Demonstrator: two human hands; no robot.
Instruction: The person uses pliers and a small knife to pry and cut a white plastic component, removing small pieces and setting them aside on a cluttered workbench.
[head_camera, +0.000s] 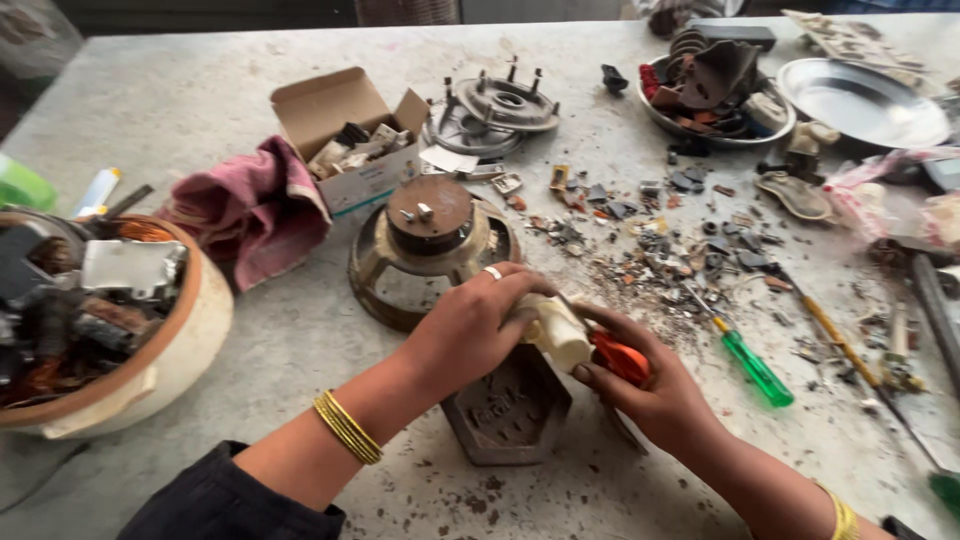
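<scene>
- At the far left, a clay-coloured bowl (150, 375) stands on the grey surface (300, 340), full of dark scrap parts.
- Next to it lies a crumpled pink cloth (255, 205), and behind the cloth an open cardboard box (350, 135) holds small pieces.
- In the middle sits a round metal speaker frame (430, 245), its magnet side facing up.
- The left hand (470, 330) comes over from the left; its grip is clenched around the cream plastic part (555, 335), with the fingers curled on top of it.
- This cream plastic part is held just above a dark hexagonal metal block (510, 410), which lies on the surface directly under both hands.
- The right hand (650, 395) grasps an orange-handled tool (618, 358); the handle is closed in the palm and the tip, which I cannot see clearly, points into the cream part.
- To do this well, I judge the left hand should keep the part steady against the block and the fingers away from the line of the tip, while the right hand pushes slowly, not with a jerk.
- To the right of the hands lies a green-handled screwdriver (755, 368), and beside it a second long tool with a yellow handle (835, 335).
- Many small broken pieces (690, 250) are spread behind them.
- At the far right stand a metal bowl of parts (715, 95) and an empty steel plate (865, 100).
</scene>
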